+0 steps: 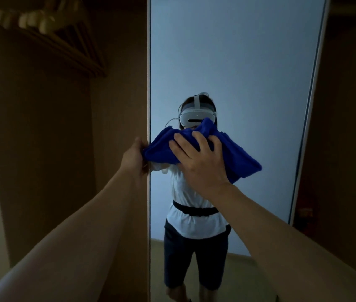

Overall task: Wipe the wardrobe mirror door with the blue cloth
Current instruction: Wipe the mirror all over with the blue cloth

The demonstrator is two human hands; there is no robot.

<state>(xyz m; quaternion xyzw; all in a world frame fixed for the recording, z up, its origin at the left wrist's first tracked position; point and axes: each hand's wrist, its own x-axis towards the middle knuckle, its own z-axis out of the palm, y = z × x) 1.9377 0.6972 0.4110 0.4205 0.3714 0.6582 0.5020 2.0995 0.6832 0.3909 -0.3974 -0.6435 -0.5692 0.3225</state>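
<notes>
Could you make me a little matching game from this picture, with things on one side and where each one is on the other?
Things:
1. crumpled blue cloth
2. left hand
3. right hand
4. pale wooden clothes hangers

Places:
A. gripping the left edge of the tall wardrobe mirror door
B. hanging at the top left, inside the open wardrobe
C. pressed flat against the mirror glass
D. spread on top of the cloth, pushing it onto the glass

Pairs: 1-C, 2-A, 3-D, 4-B
</notes>
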